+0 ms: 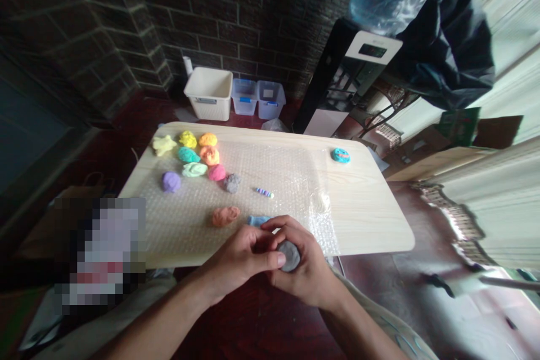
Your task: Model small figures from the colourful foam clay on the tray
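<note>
Both my hands meet at the table's near edge around a grey clay lump. My right hand cups the lump from below and my left hand pinches it, thumb pressed on its side. A blue clay piece lies just beyond my fingers, and an orange-pink lump sits to its left. Further back lie a small striped clay stick, a grey lump, a purple ball and several coloured clay shapes.
A light wooden table carries a bubble-wrap sheet. A blue clay disc lies at the far right. Behind the table stand a white bin, two clear boxes and a water dispenser. Brick wall at the back.
</note>
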Tool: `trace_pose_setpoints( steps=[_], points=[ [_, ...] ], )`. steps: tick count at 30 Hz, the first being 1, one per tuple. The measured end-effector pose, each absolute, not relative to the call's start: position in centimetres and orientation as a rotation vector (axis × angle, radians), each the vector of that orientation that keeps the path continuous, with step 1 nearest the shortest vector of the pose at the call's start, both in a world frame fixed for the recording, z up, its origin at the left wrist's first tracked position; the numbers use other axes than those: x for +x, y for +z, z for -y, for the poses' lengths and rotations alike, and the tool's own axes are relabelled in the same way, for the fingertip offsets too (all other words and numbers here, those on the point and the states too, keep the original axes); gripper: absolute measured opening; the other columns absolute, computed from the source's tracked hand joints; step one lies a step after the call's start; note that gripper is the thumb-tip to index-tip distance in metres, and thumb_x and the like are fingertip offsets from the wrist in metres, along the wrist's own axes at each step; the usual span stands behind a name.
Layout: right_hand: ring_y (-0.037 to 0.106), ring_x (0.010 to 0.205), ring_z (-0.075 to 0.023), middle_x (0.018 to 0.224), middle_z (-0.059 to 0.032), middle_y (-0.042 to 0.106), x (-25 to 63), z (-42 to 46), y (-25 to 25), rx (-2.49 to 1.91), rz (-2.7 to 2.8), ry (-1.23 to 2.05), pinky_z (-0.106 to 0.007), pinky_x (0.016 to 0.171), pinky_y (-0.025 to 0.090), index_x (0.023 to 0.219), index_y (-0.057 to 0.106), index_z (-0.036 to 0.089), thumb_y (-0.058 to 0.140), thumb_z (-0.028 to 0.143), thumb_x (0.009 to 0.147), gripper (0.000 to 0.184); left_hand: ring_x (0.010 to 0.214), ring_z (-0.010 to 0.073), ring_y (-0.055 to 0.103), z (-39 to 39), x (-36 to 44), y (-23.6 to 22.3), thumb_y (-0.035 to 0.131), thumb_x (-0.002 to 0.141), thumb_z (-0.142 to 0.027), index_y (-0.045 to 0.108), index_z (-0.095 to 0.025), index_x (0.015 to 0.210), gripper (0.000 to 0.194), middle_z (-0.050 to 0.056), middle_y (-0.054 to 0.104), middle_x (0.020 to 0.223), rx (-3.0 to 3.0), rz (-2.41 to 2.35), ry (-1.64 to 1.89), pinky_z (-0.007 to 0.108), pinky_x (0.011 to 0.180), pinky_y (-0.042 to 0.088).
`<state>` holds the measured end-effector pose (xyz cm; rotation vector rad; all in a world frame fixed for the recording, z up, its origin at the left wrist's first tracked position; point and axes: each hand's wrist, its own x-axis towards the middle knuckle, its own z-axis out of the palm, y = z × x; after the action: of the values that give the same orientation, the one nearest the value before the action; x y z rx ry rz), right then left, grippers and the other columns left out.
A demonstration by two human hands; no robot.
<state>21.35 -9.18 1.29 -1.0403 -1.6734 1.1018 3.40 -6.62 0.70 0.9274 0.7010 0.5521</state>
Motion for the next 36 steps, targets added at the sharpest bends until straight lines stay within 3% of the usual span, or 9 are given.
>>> trace_pose_setpoints(
  steps=[5, 11, 17, 26, 30, 32, 36],
  points=[
    [0.073, 0.091, -0.0216, 0.106, -0.0072, 0.076, 21.38, 9.19, 0.87, -1.075, 1.686, 0.979, -0.033, 0.081, 0.056, 0.085, 0.065, 0.023, 0.08, 0.016, 0.075, 0.019, 0.071, 0.0174, 0.055, 7.29, 3.95, 0.22, 0.089, 0.074, -0.045, 0.071, -0.017, 0.074, 0.034, 0.001, 0.063, 0.072, 0.948, -0.878, 0.566, 0.03, 0.066, 0.038],
    [0.073, 0.105, -0.0246, 0.116, -0.0097, 0.074, 21.22, 9.13, 1.0, -1.01, 1.677, 0.977, -0.035, 0.088, 0.056, 0.099, 0.07, 0.023, 0.083, 0.015, 0.075, 0.028, 0.073, 0.0174, 0.056, 7.1, 3.99, 0.28, 0.086, 0.079, -0.044, 0.075, -0.015, 0.079, 0.031, 0.003, 0.067, 0.076, 0.936, -0.778, 0.559, 0.031, 0.069, 0.039],
    [0.075, 0.089, -0.0208, 0.102, -0.0065, 0.077, 20.99, 9.08, 1.12, -0.977, 1.677, 0.975, -0.033, 0.08, 0.058, 0.084, 0.065, 0.023, 0.081, 0.016, 0.077, 0.019, 0.074, 0.0176, 0.056, 7.16, 3.91, 0.09, 0.088, 0.079, -0.044, 0.072, -0.015, 0.072, 0.034, 0.004, 0.065, 0.075, 0.929, -0.716, 0.576, 0.031, 0.071, 0.042],
    [0.076, 0.094, -0.0232, 0.107, -0.009, 0.078, 20.86, 9.16, 1.2, -0.997, 1.658, 0.934, -0.035, 0.08, 0.059, 0.085, 0.068, 0.024, 0.083, 0.024, 0.08, 0.016, 0.076, 0.0194, 0.059, 7.21, 4.11, 0.41, 0.088, 0.078, -0.044, 0.075, -0.016, 0.075, 0.031, 0.005, 0.068, 0.078, 0.893, -0.685, 0.582, 0.032, 0.075, 0.045],
    [0.075, 0.085, -0.0212, 0.098, -0.0071, 0.078, 20.77, 9.13, 1.25, -0.99, 1.663, 0.923, -0.034, 0.076, 0.06, 0.079, 0.065, 0.024, 0.083, 0.027, 0.083, 0.019, 0.074, 0.0191, 0.058, 7.2, 4.03, 0.24, 0.089, 0.078, -0.047, 0.073, -0.017, 0.069, 0.035, 0.004, 0.065, 0.074, 0.917, -0.711, 0.582, 0.031, 0.071, 0.044],
    [0.076, 0.09, -0.0224, 0.102, -0.0079, 0.078, 20.83, 9.16, 1.27, -0.995, 1.659, 0.924, -0.035, 0.078, 0.06, 0.08, 0.067, 0.024, 0.084, 0.026, 0.082, 0.017, 0.073, 0.0184, 0.057, 7.18, 4.03, 0.32, 0.089, 0.078, -0.046, 0.073, -0.016, 0.069, 0.035, 0.003, 0.065, 0.073, 0.909, -0.704, 0.592, 0.031, 0.071, 0.043],
    [0.075, 0.108, -0.0272, 0.123, -0.0123, 0.075, 21.07, 9.23, 1.3, -0.967, 1.652, 0.974, -0.039, 0.088, 0.061, 0.102, 0.076, 0.025, 0.087, 0.025, 0.081, 0.023, 0.08, 0.0198, 0.061, 7.2, 4.07, 0.72, 0.089, 0.078, -0.041, 0.078, -0.016, 0.084, 0.028, 0.004, 0.069, 0.083, 0.856, -0.642, 0.615, 0.032, 0.077, 0.045]
  ],
)
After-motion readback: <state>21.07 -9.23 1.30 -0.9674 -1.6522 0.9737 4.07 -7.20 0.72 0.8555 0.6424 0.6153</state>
